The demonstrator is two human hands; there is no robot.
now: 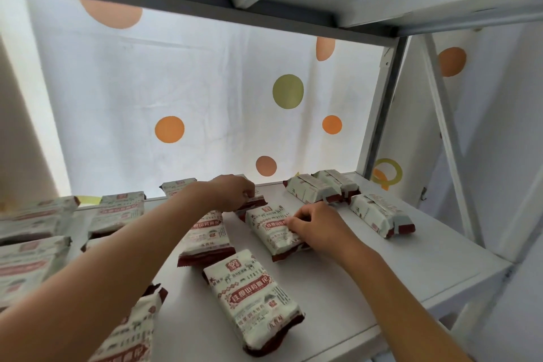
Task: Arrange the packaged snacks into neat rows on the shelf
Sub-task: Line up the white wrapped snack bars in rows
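While both hands work mid-shelf, two snack packs are being squared into line.

Because a pack lies slightly askew, the right hand (311, 226) curls its fingers over the middle pack (271, 229) and grips its right edge, pressing it flat on the white shelf (426, 267), probably to twist it parallel with its neighbours. Farther back, the left hand (235, 192) pinches the end of a rear pack (254, 200), mostly hidden beneath it, apparently to draw it into the same column. Just left lies a long pack (205, 239), and nearer the front edge a tilted pack (254, 300) waits its turn. At the back right, three overturned packs (346, 200) huddle untidily, seams up, while the packs on the left (32, 244) already form rough rows. Behind hangs a dotted cloth (205, 82).
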